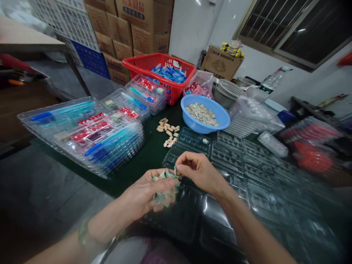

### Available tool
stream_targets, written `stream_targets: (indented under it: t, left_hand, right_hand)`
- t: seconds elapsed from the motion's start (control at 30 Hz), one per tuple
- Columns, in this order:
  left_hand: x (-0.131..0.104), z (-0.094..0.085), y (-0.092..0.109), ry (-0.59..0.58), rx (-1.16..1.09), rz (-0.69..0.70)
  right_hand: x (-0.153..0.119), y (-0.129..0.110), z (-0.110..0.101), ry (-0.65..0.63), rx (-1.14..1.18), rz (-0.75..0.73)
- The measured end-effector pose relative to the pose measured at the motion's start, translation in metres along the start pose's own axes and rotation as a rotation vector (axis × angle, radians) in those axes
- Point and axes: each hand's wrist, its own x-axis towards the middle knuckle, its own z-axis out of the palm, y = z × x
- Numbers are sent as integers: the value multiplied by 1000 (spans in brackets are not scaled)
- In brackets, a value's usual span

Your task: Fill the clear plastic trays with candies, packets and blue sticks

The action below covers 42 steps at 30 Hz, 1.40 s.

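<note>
My left hand (154,189) is closed around a handful of small pastel-striped pieces (165,176), green, yellow and pink. Their exact kind is too small to make out. At the top of that handful, my right hand (196,170) pinches one striped piece between thumb and fingertips. Beneath both hands lie clear plastic blister trays (228,156) with moulded compartments, spread across the dark green table. A single small piece (205,140) rests in the tray just beyond my right hand. Further back, a blue bowl (189,119) holds many similar pieces.
Peanuts (167,127) lie on the table (150,146). Stacked filled blister packs (110,143) stand at the left. Behind are a red basket (173,86) of blue items, a bag of red packets (199,86) and grey strainers (228,90). Cardboard boxes (148,36) line the wall.
</note>
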Motion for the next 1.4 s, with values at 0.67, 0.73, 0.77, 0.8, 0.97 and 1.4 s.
stream_targets:
  t: [0.67,0.73,0.77,0.8,0.97,1.4]
  left_hand:
    - [3,-3,2,106,-126,-46]
    - [5,-5,1,106,-143,-40]
    - [6,-6,0,107,-144,-42]
    - [7,-7,0,110,-145,-44]
    - [7,-6,2,143,-166,-79]
    - [13,-2,-2,103,-150,-10]
  right_hand:
    - [-12,41,-34,194,-61,143]
    - [1,57,-59,457,-495,39]
    - [8,65,-71,574,-715,10]
    - [16,73,-83,657,-860,-1]
    - [44,101,-118,684,-1153,-5]
    - [38,94,-125,386,-1318,-16]
